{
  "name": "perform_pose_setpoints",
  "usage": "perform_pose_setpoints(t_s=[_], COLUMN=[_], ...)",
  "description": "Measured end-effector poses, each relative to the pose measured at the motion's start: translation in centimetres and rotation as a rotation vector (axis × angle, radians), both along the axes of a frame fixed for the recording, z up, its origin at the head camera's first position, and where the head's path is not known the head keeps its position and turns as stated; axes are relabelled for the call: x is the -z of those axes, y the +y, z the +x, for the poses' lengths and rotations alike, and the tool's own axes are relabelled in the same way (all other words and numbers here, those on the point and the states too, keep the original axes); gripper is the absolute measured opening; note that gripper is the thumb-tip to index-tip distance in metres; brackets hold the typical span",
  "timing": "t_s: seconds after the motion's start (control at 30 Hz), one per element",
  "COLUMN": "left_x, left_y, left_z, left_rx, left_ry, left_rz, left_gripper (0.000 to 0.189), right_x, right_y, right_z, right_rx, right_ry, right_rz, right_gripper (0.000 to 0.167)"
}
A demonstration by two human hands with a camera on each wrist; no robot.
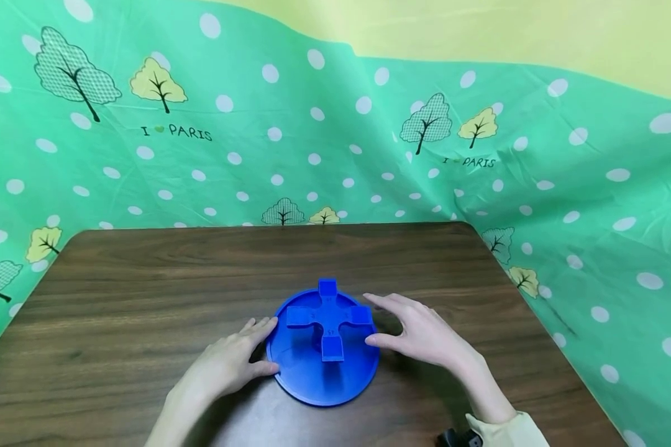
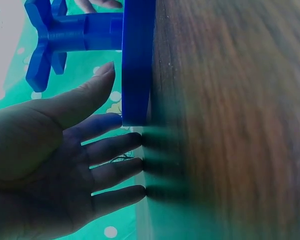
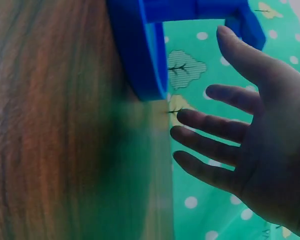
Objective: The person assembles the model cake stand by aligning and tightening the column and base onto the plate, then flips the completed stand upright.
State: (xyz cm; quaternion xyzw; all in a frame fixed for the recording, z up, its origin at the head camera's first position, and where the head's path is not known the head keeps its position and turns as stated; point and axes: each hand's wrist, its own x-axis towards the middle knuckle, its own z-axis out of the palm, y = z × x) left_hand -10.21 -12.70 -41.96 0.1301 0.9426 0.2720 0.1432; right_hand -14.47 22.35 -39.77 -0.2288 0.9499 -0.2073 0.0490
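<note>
A blue round base (image 1: 302,380) with a raised rim lies flat on the table. From its middle rises a short blue post (image 2: 97,32), topped by a four-armed blue cross (image 1: 328,318). My left hand (image 1: 230,361) is at the left of the base, thumb and forefinger spread right at the rim, the other fingertips down by the tabletop in the left wrist view. On the other side, my right hand (image 1: 419,330) hovers with fingers spread, its thumb overlapping the right rim in the head view. Nothing lies between the right fingers in the right wrist view.
The brown wood-grain table (image 1: 145,298) ends in a straight far edge with rounded corners. Behind and beside it hangs a green dotted cloth (image 1: 313,136) printed with trees. A small black object (image 1: 460,438) shows near the right sleeve (image 1: 509,431).
</note>
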Motion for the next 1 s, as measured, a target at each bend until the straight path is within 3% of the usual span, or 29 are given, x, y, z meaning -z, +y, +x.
perform_pose_setpoints(t_s=[0.37, 0.6, 0.87, 1.0], left_x=[-0.5, -0.5, -0.1, 0.1], left_y=[0.1, 0.0, 0.1, 0.2], left_z=[-0.8, -1.1, -1.7, -2.0], left_rx=[-0.01, -0.023, -0.032, -0.032], left_ry=[0.078, 0.181, 0.263, 0.274], left_rz=[-0.058, -0.075, -0.104, -0.117], left_gripper=[0.069, 0.062, 0.055, 0.052], right_x=[2.0, 2.5, 2.7, 2.8], right_y=[-0.2, -0.7, -1.2, -1.3], right_z=[-0.7, -1.1, -1.4, -1.3], right_rx=[0.011, -0.006, -0.028, -0.015], right_ry=[0.026, 0.026, -0.006, -0.036], right_rz=[0.096, 0.137, 0.128, 0.104], right_gripper=[0.075, 0.067, 0.036, 0.028])
